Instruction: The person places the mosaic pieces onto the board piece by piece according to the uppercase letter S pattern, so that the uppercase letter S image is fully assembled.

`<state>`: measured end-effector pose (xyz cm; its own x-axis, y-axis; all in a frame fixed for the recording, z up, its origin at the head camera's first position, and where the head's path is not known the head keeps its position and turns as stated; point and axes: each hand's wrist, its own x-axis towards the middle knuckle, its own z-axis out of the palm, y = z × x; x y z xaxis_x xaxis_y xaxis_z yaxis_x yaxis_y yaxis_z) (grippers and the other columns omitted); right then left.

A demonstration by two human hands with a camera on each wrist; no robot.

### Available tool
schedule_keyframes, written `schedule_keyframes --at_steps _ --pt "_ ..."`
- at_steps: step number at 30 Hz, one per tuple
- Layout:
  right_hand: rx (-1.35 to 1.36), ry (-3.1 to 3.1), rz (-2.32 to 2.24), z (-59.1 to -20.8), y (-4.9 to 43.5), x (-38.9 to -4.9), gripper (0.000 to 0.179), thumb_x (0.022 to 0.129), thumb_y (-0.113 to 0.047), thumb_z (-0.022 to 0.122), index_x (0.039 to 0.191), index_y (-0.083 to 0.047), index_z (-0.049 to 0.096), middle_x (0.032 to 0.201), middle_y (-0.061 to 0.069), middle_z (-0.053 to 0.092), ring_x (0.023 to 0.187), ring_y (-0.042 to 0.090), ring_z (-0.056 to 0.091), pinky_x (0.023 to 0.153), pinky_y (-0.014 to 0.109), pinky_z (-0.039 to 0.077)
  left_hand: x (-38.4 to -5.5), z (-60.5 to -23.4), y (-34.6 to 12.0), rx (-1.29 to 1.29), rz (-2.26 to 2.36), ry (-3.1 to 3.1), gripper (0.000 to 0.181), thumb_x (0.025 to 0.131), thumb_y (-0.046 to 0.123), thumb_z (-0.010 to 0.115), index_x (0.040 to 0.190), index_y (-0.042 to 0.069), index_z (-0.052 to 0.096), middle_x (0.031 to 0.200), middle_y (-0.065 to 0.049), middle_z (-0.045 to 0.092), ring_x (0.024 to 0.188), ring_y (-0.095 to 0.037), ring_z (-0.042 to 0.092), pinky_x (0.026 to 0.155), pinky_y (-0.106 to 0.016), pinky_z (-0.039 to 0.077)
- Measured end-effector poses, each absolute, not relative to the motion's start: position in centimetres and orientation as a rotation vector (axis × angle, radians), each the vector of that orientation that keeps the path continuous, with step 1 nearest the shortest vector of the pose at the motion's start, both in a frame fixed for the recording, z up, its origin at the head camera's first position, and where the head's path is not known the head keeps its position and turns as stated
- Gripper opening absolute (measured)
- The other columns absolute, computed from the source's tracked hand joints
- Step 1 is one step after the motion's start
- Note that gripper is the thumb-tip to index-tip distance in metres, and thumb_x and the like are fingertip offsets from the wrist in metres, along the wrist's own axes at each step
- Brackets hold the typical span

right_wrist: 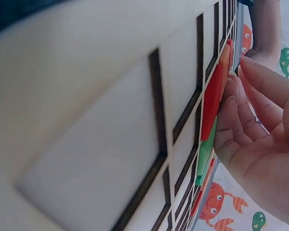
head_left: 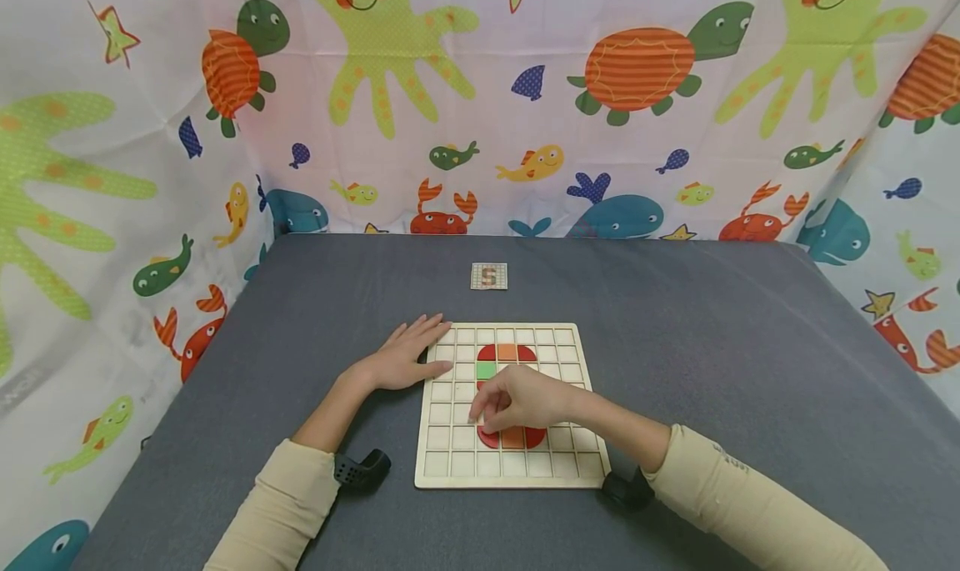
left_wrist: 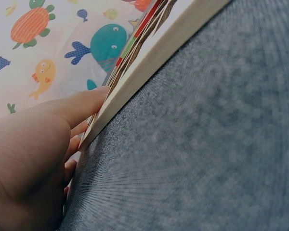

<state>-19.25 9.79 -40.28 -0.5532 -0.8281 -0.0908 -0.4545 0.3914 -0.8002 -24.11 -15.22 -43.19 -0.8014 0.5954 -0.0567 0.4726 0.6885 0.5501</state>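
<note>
A pale wooden grid board (head_left: 438, 463) lies on the grey cloth, with red, orange and green tiles (head_left: 486, 371) set in its middle columns. My left hand (head_left: 401, 358) rests at the board's upper left edge, fingers stretched out and thumb on the rim, as the left wrist view shows too. Over the middle of the grid, my right hand (head_left: 525, 396) bends its fingers down, fingertips close above the lower left red tile (head_left: 487, 439). In the right wrist view, its fingers (right_wrist: 231, 108) hang over the red and green tiles; whether they pinch a tile I cannot tell.
A small card (head_left: 489, 277) with a letter S on a grid lies behind the board. Grey cloth (head_left: 712, 346) covers the table. A white curtain (head_left: 495, 54) printed with sea animals hangs around the back and sides. Dark straps (head_left: 362, 469) sit at both wrists.
</note>
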Motion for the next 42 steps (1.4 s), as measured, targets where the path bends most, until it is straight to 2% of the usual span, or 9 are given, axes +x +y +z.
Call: schedule_keyframes --at_steps 8,12,17,29,37,42 --pt "-1.090 2.176 -1.059 -40.1 9.6 -19.2 0.010 0.094 -0.012 0.063 0.096 -0.006 0.071 0.079 -0.002 0.065 0.068 0.006 0.054 0.063 0.021 0.047 -24.0 -43.0 -15.2 0.861 0.774 2.677 0.070 0.097 0.039 0.053 0.151 0.004 0.025 0.155 -0.019 0.017 0.143 -0.036 0.007 0.111 -0.056 0.001" --pt "-1.108 2.143 -1.067 -40.1 9.4 -19.2 0.015 0.097 -0.012 0.058 0.099 -0.005 0.071 0.083 0.000 0.067 0.074 0.009 0.058 0.069 0.023 0.049 -24.0 -43.1 -15.2 0.864 0.774 2.686 0.070 0.097 0.038 0.053 0.151 0.003 0.026 0.155 -0.019 0.018 0.142 -0.037 0.008 0.110 -0.056 0.002" --pt "-1.195 2.141 -0.983 -40.0 9.1 -18.9 0.015 0.097 -0.018 0.058 0.102 -0.010 0.070 0.089 -0.004 0.067 0.078 0.003 0.054 0.076 0.023 0.047 -24.0 -43.1 -15.2 0.861 0.765 2.698 0.070 0.097 0.039 0.054 0.150 0.003 0.026 0.155 -0.019 0.019 0.142 -0.037 0.009 0.110 -0.057 0.003" --pt "-1.244 2.097 -0.911 -39.8 8.7 -18.6 0.018 0.098 -0.022 0.056 0.105 -0.011 0.069 0.085 -0.008 0.065 0.075 0.000 0.054 0.077 0.022 0.048 -23.9 -42.9 -15.0 0.852 0.749 2.707 0.070 0.097 0.039 0.054 0.150 0.003 0.026 0.155 -0.018 0.019 0.143 -0.036 0.008 0.111 -0.056 0.002" --pt "-1.144 2.052 -1.020 -40.1 9.0 -19.3 0.024 0.100 -0.027 0.052 0.106 -0.011 0.069 0.092 -0.003 0.068 0.084 0.010 0.060 0.080 0.027 0.049 -23.8 -43.0 -15.1 0.868 0.771 2.690 0.069 0.097 0.037 0.054 0.150 0.002 0.026 0.155 -0.020 0.018 0.142 -0.037 0.008 0.110 -0.057 0.002" --pt "-0.961 1.982 -1.129 -39.9 9.4 -19.7 0.033 0.103 -0.030 0.044 0.113 -0.008 0.067 0.096 0.005 0.067 0.085 0.020 0.063 0.074 0.033 0.052 -23.9 -43.0 -15.1 0.863 0.768 2.687 0.070 0.097 0.038 0.054 0.150 0.002 0.026 0.155 -0.019 0.018 0.143 -0.036 0.007 0.110 -0.056 0.002"
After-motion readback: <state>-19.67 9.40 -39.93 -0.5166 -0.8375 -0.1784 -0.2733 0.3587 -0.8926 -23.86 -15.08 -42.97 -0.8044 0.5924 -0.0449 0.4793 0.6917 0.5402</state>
